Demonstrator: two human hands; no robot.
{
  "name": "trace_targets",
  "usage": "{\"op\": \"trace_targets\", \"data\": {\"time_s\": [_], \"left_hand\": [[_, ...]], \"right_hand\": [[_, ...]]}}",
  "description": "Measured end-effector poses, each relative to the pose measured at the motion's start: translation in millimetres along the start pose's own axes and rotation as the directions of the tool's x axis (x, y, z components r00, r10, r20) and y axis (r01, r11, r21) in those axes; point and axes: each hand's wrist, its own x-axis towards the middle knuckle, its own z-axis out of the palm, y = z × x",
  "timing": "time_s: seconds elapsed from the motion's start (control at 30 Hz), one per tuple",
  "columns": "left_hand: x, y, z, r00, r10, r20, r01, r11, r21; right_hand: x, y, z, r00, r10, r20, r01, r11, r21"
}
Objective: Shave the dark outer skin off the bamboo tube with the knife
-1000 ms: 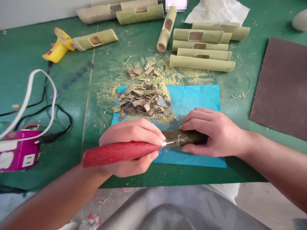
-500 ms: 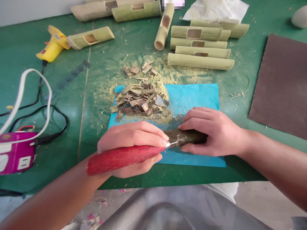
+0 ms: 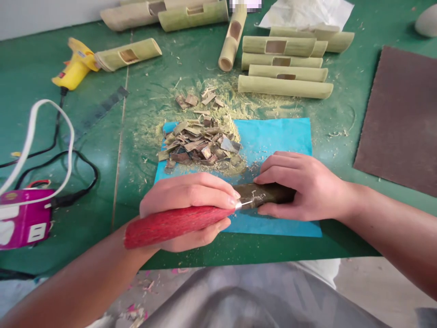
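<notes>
My left hand (image 3: pixel 191 198) is closed around a carving knife with a red wooden handle (image 3: pixel 177 224). Its thin metal tip meets the top of a dark piece of bamboo (image 3: pixel 266 193), where small pale shavings lie. My right hand (image 3: pixel 300 187) grips the bamboo's right part, thumb on the near side and fingers on the far side. The bamboo's left part runs beneath my left fingers and is partly hidden. Under both hands lies a blue sheet (image 3: pixel 273 136), with a heap of cut bamboo chips (image 3: pixel 201 143) on its left half.
Several pale bamboo tubes with cut windows (image 3: pixel 287 86) lie at the back. At left are a yellow glue gun (image 3: pixel 73 68), a white cord, black cables and a purple box (image 3: pixel 25 218). A brown board (image 3: pixel 403 123) lies at right. Sawdust covers the green table (image 3: pixel 136 114).
Almost nothing differs. The knife tip and both hands stay at the same place on the bamboo; the whole view has shifted very slightly.
</notes>
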Motion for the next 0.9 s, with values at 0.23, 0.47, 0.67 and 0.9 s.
{"op": "trace_targets", "data": {"time_s": [0.23, 0.47, 0.67, 0.9], "left_hand": [[0.8, 0.0, -1.7, 1.0, 0.011, 0.007, -0.011, 1.0, 0.001], [1.5, -0.7, -0.6, 1.0, -0.009, 0.004, 0.009, 1.0, -0.01], [1.4, -0.9, -0.4, 1.0, -0.006, 0.006, 0.006, 1.0, -0.013], [0.5, -1.7, -0.3, 1.0, 0.023, -0.009, -0.023, 1.0, -0.005]], "right_hand": [[0.7, -0.4, -0.8, 1.0, -0.012, 0.006, 0.013, 1.0, -0.006], [-0.4, -0.4, -1.1, 1.0, -0.002, 0.011, 0.002, 1.0, -0.001], [1.1, -0.7, -0.9, 1.0, -0.006, 0.006, 0.006, 1.0, -0.005], [0.2, -1.2, -0.5, 1.0, -0.003, 0.011, 0.003, 1.0, -0.017]]}}
